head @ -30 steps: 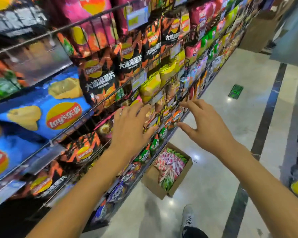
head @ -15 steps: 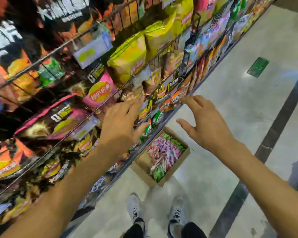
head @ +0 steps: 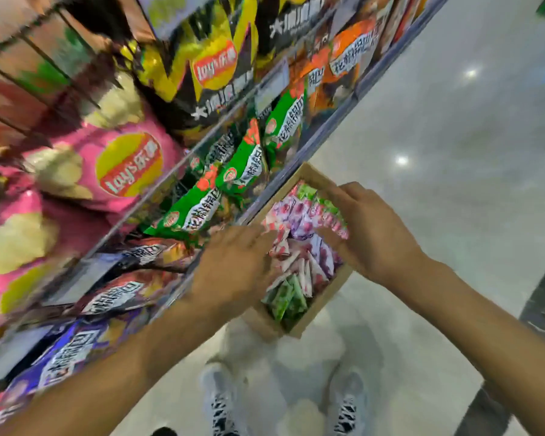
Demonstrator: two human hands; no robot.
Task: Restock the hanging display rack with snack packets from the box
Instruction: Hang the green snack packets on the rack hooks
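An open cardboard box stands on the floor against the foot of the display rack. It is packed with small pink, purple and green snack packets. My left hand reaches over the box's left rim, fingers apart, fingertips at the packets. My right hand is spread over the box's right side with its fingers down on the top packets and its thumb near the far rim. Neither hand visibly holds a packet. The picture is motion-blurred.
The rack on the left is full of bags: green packets on the low shelf, pink Lay's bags, and yellow-black ones higher up. My two shoes stand on the pale polished floor just before the box.
I have bent down, so the box is much closer. Both hands dropped from the rack's shelf front to the box and now rest over its packets.
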